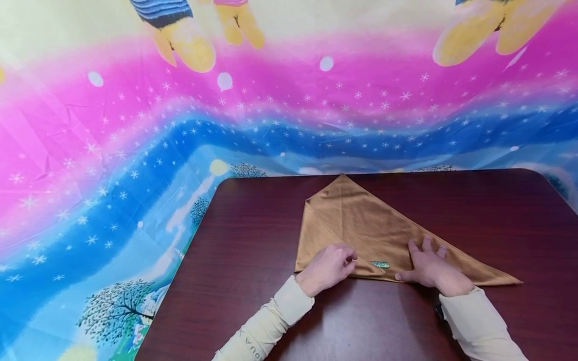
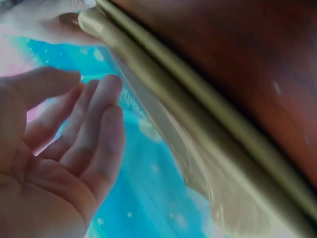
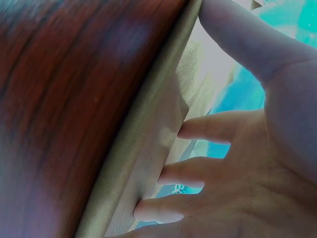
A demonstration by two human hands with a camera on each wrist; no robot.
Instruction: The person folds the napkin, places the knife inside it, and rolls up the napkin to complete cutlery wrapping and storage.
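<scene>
the right hand, fingers spread wide, rests on the pointed, folded brown fabric. the left hand curls loosely near it, grip narrow and empty.

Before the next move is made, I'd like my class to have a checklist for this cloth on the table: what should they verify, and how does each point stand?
1. Right hand on the cloth: ok, its spread fingers rest on it.
2. Left hand gripping the cloth: not ok, the left wrist view shows it holding nothing.
3. Green label uncovered: ok, it shows between the hands.
4. Far corner well inside the table: not ok, it reaches the far edge.
5. Lower layers smooth: cannot tell, they are hidden.
</scene>
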